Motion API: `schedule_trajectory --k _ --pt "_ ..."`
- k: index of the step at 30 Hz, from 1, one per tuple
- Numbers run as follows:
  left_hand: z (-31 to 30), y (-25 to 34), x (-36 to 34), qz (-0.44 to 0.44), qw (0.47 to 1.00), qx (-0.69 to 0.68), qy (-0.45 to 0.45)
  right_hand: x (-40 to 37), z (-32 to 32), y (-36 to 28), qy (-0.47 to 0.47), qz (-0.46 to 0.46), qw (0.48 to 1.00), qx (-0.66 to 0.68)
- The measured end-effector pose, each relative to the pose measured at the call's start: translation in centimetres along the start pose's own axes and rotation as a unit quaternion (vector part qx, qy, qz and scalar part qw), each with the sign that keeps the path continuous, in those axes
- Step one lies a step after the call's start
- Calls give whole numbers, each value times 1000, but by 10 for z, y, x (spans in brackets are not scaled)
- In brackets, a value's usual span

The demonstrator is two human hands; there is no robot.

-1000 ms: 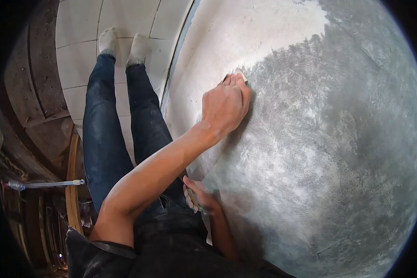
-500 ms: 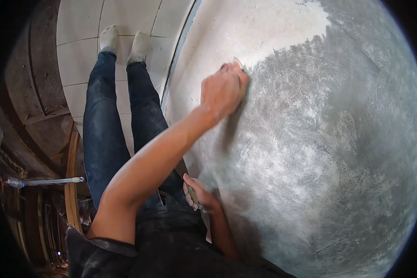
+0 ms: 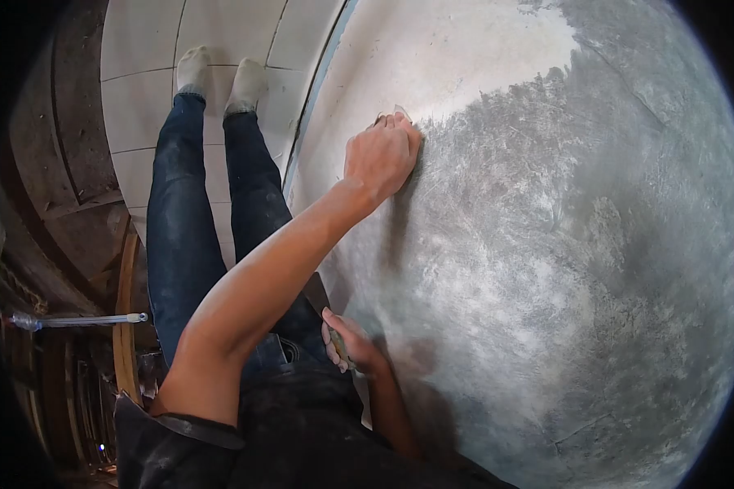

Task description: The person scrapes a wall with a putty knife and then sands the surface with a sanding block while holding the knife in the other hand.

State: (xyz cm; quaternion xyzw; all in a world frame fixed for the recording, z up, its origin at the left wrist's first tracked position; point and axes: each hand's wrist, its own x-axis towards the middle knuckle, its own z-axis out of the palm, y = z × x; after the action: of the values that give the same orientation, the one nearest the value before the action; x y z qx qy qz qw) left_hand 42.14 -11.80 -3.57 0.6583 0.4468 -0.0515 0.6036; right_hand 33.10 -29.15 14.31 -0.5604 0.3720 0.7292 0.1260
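Note:
My left hand (image 3: 381, 156) reaches across my body to the wall (image 3: 514, 269), its fingers closed around a small flat scraper (image 3: 402, 112). Only the scraper's thin, pale edge shows past my fingertips, right at the border between the bare whitish wall and the mottled grey coating. Most of the scraper is hidden by my hand. Down by my waist, my right hand (image 3: 352, 342) is wrapped around the yellowish-green handle (image 3: 339, 349) of a tool. A dark flat part extends from that hand alongside my thigh.
Pale floor tiles (image 3: 143, 106) lie under my socked feet, with a blue-grey strip (image 3: 311, 94) along the wall's foot. Wooden boards and a curved timber (image 3: 126, 318) are at left, near a pale pole (image 3: 90, 319).
My left hand has shifted slightly left along the wall with the scraper, and more of its pale edge shows. My right hand stays nearly where it was.

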Motion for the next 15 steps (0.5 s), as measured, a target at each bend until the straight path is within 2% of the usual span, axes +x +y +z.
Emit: schedule_trajectory --k 3,4,8,11,14,15 --pt "8 0 -25 41 998 -2 40 -2 2 -2 3 -1 1000 3" --pt "12 1 -34 100 987 34 121 0 0 -5 2 -5 1000 1" --pt "0 1 -25 27 1000 -12 5 0 0 0 5 -1 1000 -2" --pt "7 -12 -10 44 999 16 14 1 0 2 -3 -9 1000 -6" --pt "14 -6 -29 94 991 1 95 2 -1 2 -3 -9 1000 -5" --pt "11 -2 -30 95 992 -5 88 3 -1 2 -2 -6 1000 -3"
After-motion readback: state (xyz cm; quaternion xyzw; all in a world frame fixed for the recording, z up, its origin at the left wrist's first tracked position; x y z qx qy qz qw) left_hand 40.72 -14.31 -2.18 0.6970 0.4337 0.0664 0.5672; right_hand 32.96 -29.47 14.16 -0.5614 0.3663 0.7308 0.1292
